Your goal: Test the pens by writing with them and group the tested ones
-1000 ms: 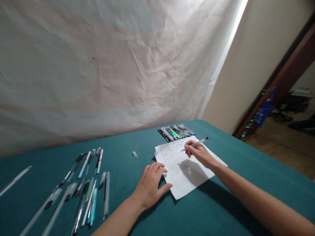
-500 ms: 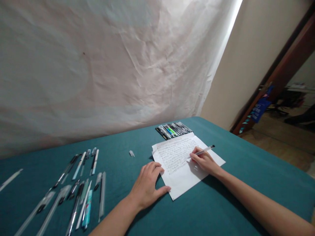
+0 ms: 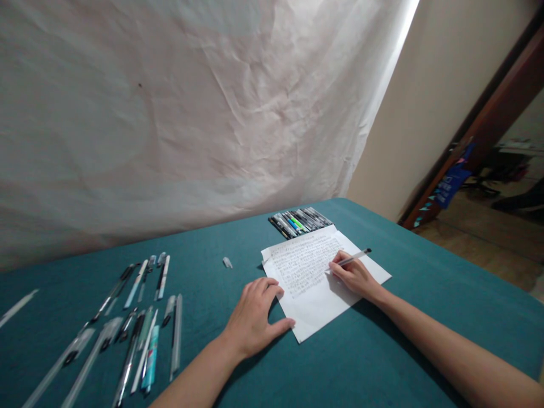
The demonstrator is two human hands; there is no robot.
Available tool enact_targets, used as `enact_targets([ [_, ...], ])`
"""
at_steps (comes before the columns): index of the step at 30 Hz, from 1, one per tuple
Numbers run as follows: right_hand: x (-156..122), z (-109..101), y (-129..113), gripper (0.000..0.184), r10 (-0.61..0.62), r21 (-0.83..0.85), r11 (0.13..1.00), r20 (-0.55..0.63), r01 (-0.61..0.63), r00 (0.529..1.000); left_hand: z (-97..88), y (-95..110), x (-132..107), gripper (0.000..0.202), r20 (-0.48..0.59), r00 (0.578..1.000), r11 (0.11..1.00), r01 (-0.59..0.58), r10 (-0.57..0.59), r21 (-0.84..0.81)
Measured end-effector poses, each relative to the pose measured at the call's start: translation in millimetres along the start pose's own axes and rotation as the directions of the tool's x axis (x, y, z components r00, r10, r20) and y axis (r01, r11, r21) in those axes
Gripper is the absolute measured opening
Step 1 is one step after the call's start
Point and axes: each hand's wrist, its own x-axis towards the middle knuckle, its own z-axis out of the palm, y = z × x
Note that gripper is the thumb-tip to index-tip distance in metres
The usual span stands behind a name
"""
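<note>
A white sheet of paper, its upper part covered with lines of handwriting, lies at a slant on the table. My right hand rests on its right side, fingers closed round a slim pen with a clear barrel and a dark end. The pen's tip meets the paper close to the lower lines of writing. My left hand lies with thumb and fingers apart at the left edge of the paper, fingertips and thumb touching its border.
The table has a dark green cover. Behind the paper lies a row of pens. A small clear pen cap sits left of the paper. Several loose pens and caps spread over the left side. A pale cloth hangs behind.
The pen and my right hand have shifted very slightly along the writing. My left hand stays at the paper's edge. The whole view has moved a little.
</note>
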Motion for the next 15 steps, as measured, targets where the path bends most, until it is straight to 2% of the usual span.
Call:
enact_targets([
  [4, 0.4, -0.4, -0.8, 0.016, -0.058, -0.046, 0.997, -0.011, 0.057, 0.998, -0.5, 0.5, -0.1, 0.043, 0.004, 1.000, 1.000, 0.005, -0.005, -0.007],
  [15, -0.4, -0.5, 0.1, 0.016, -0.043, -0.027, 0.999, -0.004, 0.043, 0.999, 0.4, 0.2, -0.3, 0.042, -0.018, 1.000, 1.000, 0.000, 0.000, -0.021],
])
